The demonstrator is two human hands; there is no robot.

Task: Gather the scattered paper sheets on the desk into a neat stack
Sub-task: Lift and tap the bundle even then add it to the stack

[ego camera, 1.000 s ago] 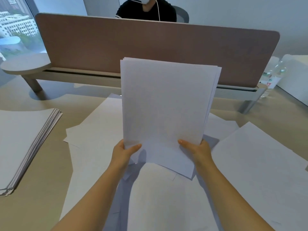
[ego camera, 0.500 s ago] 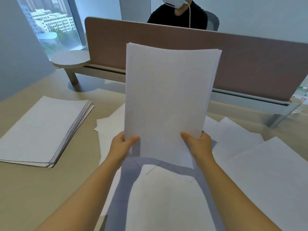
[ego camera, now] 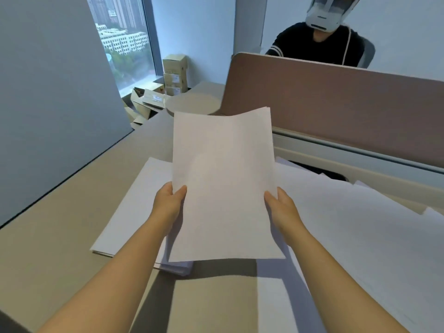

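Above the stack (ego camera: 134, 207) at the desk's (ego camera: 48, 248) left side, you now hold the gathered bundle (ego camera: 223, 183) of sheets, its lower edge hanging just over the stack's near right corner. A second ago that bundle stood upright over the loose sheets (ego camera: 360, 224), with the stack well off to the left of it; since then you have carried it across to the stack and tipped it back toward flat. Your left hand (ego camera: 168, 203) pinches the bundle's left edge, thumb on top and fingers hidden underneath. Your right hand (ego camera: 281, 207) pinches the right edge the same way. The bundle's far edge sags a little in the middle, and its sheets look fairly well squared.

That move suggests the gathering step for this batch is done and placing is in hand: lower the bundle onto the stack and line up the edges. Right of the stack, loose sheets lie overlapping, so more remain to collect. Beyond the stack stands the brown divider panel (ego camera: 336, 104).
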